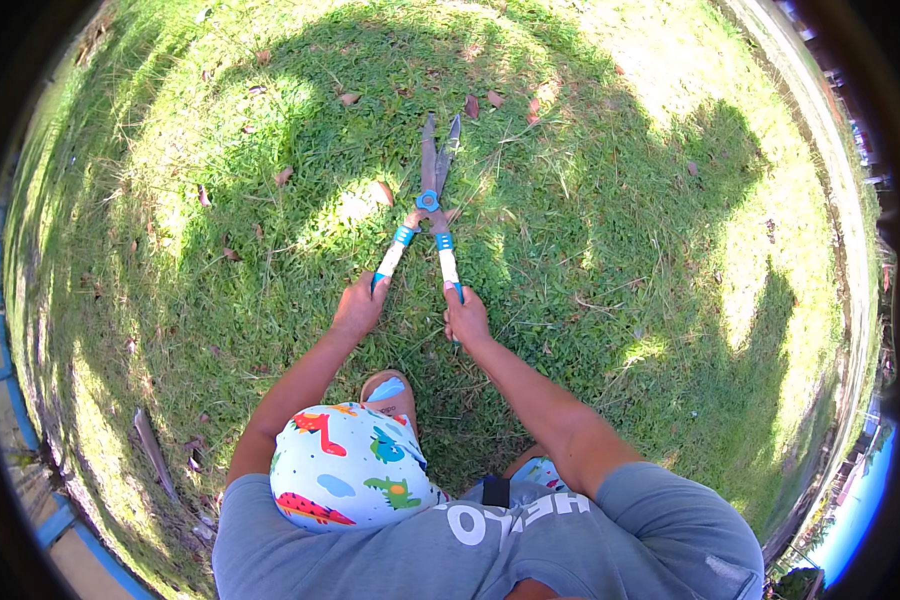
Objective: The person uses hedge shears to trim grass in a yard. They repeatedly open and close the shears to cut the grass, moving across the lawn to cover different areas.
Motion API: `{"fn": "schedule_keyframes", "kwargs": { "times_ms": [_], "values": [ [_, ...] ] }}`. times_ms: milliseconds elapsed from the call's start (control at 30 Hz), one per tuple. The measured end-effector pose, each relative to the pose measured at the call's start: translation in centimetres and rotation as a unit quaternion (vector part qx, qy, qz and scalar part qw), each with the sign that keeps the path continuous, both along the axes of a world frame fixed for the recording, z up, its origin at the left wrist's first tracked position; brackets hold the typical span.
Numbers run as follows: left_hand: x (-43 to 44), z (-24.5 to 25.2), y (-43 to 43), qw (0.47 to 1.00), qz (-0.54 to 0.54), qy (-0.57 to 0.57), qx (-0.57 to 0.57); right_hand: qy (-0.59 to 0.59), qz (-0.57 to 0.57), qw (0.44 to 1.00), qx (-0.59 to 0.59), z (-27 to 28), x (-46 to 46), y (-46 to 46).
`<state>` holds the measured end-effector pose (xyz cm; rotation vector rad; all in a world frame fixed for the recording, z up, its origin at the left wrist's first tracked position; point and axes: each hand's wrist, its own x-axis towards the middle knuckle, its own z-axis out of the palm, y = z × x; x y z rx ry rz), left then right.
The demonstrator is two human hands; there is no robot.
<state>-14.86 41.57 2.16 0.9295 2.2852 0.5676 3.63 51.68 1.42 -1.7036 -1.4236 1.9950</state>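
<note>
A pair of hedge shears (428, 201) points away from me over the grass, its two metal blades (436, 159) slightly apart at the tips. The blades look worn and brownish, and a blue knob sits at their pivot. My left hand (360, 304) grips the blue end of the left white-and-blue handle (390, 259). Around the other handle (448, 262) my right hand (466, 319) is closed, with its thumb along the top. Short grass and low weeds (420, 315) lie beneath the shears; whether the blades touch them, I cannot tell.
Dry brown leaves (381, 193) are scattered over the lawn. A sandal (390, 401) on my foot shows below my left hand. At the lower left lies a piece of dry wood (154, 454), near a wall with blue edging (15, 397). A pale strip (844, 247) curves along the right.
</note>
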Motion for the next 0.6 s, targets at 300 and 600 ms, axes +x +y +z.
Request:
{"fn": "schedule_keyframes", "kwargs": {
  "times_ms": [300, 600],
  "values": [
    [-0.5, -0.2, 2.9, 0.998, -0.001, -0.068, 0.016, 0.022, -0.034, 0.999, -0.007, 0.4, -2.2, 2.0],
    [-7.1, 0.6, 5.7, 0.992, -0.100, -0.069, 0.021, 0.019, 0.152, 0.988, 0.020, -1.9, 3.8, 14.3]
  ]
}}
